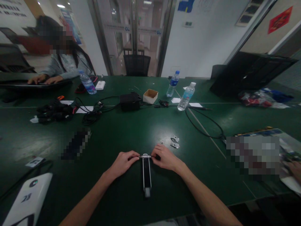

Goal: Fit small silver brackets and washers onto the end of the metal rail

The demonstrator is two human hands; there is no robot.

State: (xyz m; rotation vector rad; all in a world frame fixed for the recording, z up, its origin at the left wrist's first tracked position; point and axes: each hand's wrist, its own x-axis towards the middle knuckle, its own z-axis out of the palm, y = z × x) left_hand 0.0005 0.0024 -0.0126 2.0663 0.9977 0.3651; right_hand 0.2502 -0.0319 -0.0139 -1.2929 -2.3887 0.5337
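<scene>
A long, narrow piece with a silver frame and a black middle (146, 172) lies on the green table in front of me, a grey block at its near end. Across its far end runs a short metal rod (145, 156). My left hand (125, 163) pinches the rod's left end between thumb and fingers. On the other side, my right hand (164, 158) is closed around the right end, its fingers curled. Just beyond the right hand lie two small metal brackets (174, 145) and a tiny nut-like part (162, 142).
Two water bottles (187, 96), a small open box (150, 96) and a black adapter (130, 101) with cables stand farther back. A white device (28, 197) lies near left, a dark phone-like slab (76, 144) beyond it. Another person (68, 59) sits far left; someone's hand (295, 169) shows right.
</scene>
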